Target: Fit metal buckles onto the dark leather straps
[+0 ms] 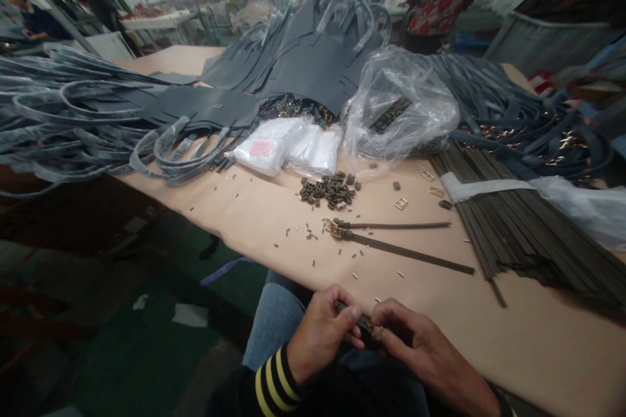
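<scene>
Over my lap at the table's front edge, my left hand [325, 332] pinches a short length of dark olive strap [364, 322] between thumb and fingers. My right hand [415, 335] is closed on the strap's other end, where a small gold-coloured buckle partly shows; the fingers cover most of it. Beyond my hands, two finished-looking straps [411, 253] lie side by side with gold buckles [334, 228] at their left ends. Behind them sits a heap of small olive strap loops [327, 190]. Tiny loose pieces are scattered around.
To the right lies a bundle of olive straps [518, 228] with a white band. Loose gold buckles [402, 204] rest beside it. White plastic packets [274, 146], a clear plastic bag [401, 111] and grey bag panels with handles [313, 58] fill the table's back. Other people are in the background.
</scene>
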The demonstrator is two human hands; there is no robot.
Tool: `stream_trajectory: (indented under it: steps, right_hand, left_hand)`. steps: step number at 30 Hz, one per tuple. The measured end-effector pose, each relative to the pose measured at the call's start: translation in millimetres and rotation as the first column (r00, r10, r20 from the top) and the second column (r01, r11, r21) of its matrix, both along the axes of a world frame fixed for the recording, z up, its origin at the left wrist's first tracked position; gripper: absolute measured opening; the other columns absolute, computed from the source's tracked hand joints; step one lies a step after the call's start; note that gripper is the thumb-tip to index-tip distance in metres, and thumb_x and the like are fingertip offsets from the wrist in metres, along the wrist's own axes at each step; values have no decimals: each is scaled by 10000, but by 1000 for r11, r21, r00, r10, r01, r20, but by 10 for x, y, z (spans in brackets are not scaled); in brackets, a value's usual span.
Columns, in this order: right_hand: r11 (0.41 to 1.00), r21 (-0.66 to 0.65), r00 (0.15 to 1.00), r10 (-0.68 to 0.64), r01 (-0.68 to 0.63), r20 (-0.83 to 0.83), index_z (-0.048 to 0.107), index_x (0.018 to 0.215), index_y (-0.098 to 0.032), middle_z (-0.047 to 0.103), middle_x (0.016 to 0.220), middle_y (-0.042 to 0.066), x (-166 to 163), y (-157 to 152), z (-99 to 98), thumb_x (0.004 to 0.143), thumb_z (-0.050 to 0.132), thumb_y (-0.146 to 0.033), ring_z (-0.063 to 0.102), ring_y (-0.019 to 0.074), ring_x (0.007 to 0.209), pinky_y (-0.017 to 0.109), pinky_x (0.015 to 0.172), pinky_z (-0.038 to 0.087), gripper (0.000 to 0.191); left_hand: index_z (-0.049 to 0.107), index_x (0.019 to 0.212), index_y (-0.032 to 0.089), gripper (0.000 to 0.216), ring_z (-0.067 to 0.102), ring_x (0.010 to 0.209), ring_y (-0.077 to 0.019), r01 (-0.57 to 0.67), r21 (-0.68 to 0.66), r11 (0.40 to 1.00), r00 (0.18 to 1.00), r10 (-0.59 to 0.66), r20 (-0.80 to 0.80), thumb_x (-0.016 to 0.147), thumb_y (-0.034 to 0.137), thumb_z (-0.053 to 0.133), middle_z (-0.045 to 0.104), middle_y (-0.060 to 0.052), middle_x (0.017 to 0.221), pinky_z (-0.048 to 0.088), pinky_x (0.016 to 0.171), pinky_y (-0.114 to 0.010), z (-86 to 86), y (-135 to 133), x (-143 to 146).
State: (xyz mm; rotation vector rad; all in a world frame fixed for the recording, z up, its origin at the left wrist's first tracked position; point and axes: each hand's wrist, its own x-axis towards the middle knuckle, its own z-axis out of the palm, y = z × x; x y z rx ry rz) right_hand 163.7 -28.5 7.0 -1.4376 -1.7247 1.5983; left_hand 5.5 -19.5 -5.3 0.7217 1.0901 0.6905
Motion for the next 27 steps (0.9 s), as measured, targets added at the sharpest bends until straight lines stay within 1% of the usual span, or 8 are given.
stream_trajectory:
  steps: [3,8,14,16,19,21,24,27]
  right_hand:
    - [1000,19,1000,9,-9,23,489,696,-200,493,611,-31,6,-4,8,786,458,-249,489,124,592,216,546,380,107]
    - [994,107,996,19,-28,85,495,678,-191,512,618,-34,-18,14,29,755,444,-177,496,121,607,213,574,382,94]
    - [990,140,980,-39,12,194,478,679,-196,519,592,-33,-93,22,40,743,417,-189,496,129,572,227,551,378,89]
    - [988,147,979,-66,38,192,473,684,-197,525,605,-28,-89,25,42,749,416,-204,503,132,580,236,563,383,87]
    - [988,126,987,-108,94,115,472,721,-191,537,666,-10,-42,40,40,767,423,-238,529,145,653,253,611,403,83]
    - [992,52,992,-120,119,29,463,754,-188,545,703,1,-8,51,40,775,436,-262,543,151,693,259,626,417,82]
    - [994,-66,988,-98,91,-117,444,755,-184,548,692,-4,8,58,40,779,461,-281,552,141,683,253,617,427,101]
    - [989,-119,974,-107,84,-200,427,717,-183,526,640,-23,-9,55,18,765,494,-299,541,128,634,243,580,418,142]
  left_hand:
    - [454,685,133,321,498,388,-63,10,16,1000,1000,-9,-24,633,405,616,525,41,466,405,422,-180,9,5,-2]
    - [452,667,131,244,506,417,-63,23,78,997,994,-15,-104,655,319,606,532,34,513,394,427,-171,82,1,21]
    - [474,667,123,183,516,477,-72,68,149,986,983,-41,-179,703,278,565,522,24,571,404,463,-177,124,-33,42]
    - [510,695,112,186,538,530,-89,86,178,980,983,-55,-174,708,286,573,541,8,595,427,513,-195,152,-37,16]
    - [583,850,91,276,582,711,-142,128,226,966,992,-120,-48,748,343,536,590,-58,755,464,662,-253,218,-26,-52]
    - [601,938,101,346,578,798,-168,152,239,959,985,-168,46,774,385,491,567,-90,876,471,705,-278,253,-18,-90]
    - [633,930,124,334,573,736,-143,175,271,946,975,-205,88,761,386,514,524,-74,868,482,653,-262,252,-15,-107]
    - [657,862,128,284,565,642,-113,181,257,949,974,-210,89,735,361,559,535,-47,776,474,621,-248,206,-21,-89]
